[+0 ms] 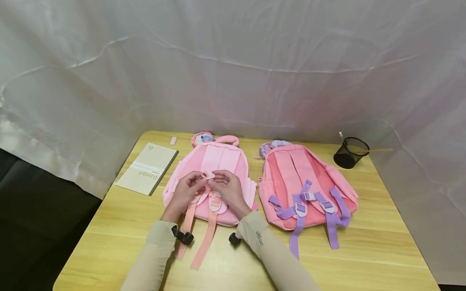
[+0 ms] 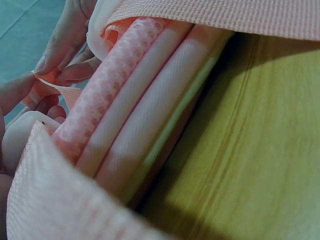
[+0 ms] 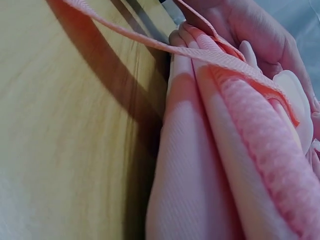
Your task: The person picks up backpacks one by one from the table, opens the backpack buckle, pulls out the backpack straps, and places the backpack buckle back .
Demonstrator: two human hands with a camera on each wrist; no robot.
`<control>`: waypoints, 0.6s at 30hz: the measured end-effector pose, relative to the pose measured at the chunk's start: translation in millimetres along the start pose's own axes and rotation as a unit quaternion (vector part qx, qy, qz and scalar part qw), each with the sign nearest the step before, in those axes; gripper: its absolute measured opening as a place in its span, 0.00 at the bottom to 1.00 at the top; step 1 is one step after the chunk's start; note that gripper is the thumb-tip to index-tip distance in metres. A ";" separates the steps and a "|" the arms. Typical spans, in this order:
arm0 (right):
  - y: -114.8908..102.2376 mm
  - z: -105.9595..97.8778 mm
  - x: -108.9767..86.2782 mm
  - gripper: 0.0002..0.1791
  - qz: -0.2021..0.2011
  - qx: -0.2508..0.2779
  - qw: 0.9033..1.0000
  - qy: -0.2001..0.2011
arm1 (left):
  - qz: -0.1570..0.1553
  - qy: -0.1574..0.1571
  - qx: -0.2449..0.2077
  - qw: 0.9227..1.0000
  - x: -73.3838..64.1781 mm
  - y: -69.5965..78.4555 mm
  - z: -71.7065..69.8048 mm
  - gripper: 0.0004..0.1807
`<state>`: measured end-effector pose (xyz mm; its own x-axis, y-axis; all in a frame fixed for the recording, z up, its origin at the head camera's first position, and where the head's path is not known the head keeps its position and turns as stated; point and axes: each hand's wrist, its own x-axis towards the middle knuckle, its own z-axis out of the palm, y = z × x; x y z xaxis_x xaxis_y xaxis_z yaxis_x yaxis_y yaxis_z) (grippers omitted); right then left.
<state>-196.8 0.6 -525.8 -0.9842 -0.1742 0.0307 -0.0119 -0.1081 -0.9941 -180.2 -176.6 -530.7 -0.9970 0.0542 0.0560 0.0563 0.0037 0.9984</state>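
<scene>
A light pink backpack [image 1: 204, 157] lies on the table with its shoulder straps facing up. Above its middle, my left hand [image 1: 185, 192] pinches a short peach strap [image 2: 50, 85] between thumb and fingers. My right hand [image 1: 231, 190] meets it from the other side, fingertips on a small white buckle [image 1: 209, 176] at that strap. Two long peach webbing straps [image 1: 204, 246] hang from white adjusters [image 1: 214, 204] toward the front edge. In the right wrist view, a peach webbing strap [image 3: 200, 55] crosses the backpack's padded edge, and the fingertips are mostly hidden.
To the right lies a coral-pink backpack [image 1: 280, 178] with purple straps [image 1: 332, 230]. A notebook [image 1: 145, 169] and a small pink eraser [image 1: 173, 140] are at the back left. A black mesh pen cup [image 1: 345, 157] holding pencils stands at the back right, before a grey curtain [image 1: 255, 97].
</scene>
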 end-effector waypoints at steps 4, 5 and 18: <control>-0.7 -0.8 -0.8 0.22 -0.004 0.002 1.000 0.001 | -0.010 0.006 -0.010 1.000 2.5 -1.2 0.2 0.15; -0.3 -1.0 -0.7 0.21 -0.007 0.002 1.000 0.001 | -0.010 0.006 -0.010 1.000 2.9 -1.6 0.1 0.15; 6.2 -1.9 0.0 0.13 -0.014 -0.007 1.000 0.007 | 0.007 -0.008 0.061 0.998 0.7 -3.2 0.5 0.13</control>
<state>-197.2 1.8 -532.2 -0.9858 -0.1579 0.0576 -0.0424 -0.0981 -0.9943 -181.1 -176.1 -533.8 -0.9951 0.0717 0.0679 0.0764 0.1239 0.9893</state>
